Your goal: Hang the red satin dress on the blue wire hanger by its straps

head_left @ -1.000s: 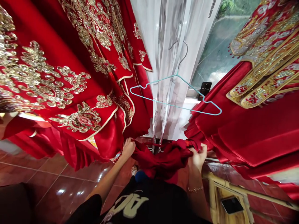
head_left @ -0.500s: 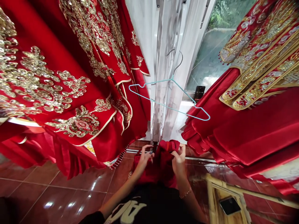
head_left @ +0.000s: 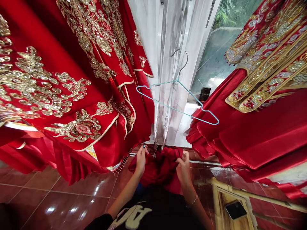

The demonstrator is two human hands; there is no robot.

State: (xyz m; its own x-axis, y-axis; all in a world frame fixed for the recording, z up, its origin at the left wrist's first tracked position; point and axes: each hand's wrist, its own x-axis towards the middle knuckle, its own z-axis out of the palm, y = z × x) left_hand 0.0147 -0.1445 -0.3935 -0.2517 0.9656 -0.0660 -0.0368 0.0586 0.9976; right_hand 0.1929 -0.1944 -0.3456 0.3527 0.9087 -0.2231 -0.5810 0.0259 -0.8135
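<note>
Pinching the bunched red cloth (head_left: 165,167) at its right side, your right hand (head_left: 183,165) is nearly closed; your left hand (head_left: 141,159) curls around its left side. The cloth lies crosswise between them, the blue hanger (head_left: 177,81) ahead and higher.

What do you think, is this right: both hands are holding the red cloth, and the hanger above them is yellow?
Not quite: the head view shows the hanger is light blue, not yellow. The left hand and right hand do hold the red cloth below it.
</note>
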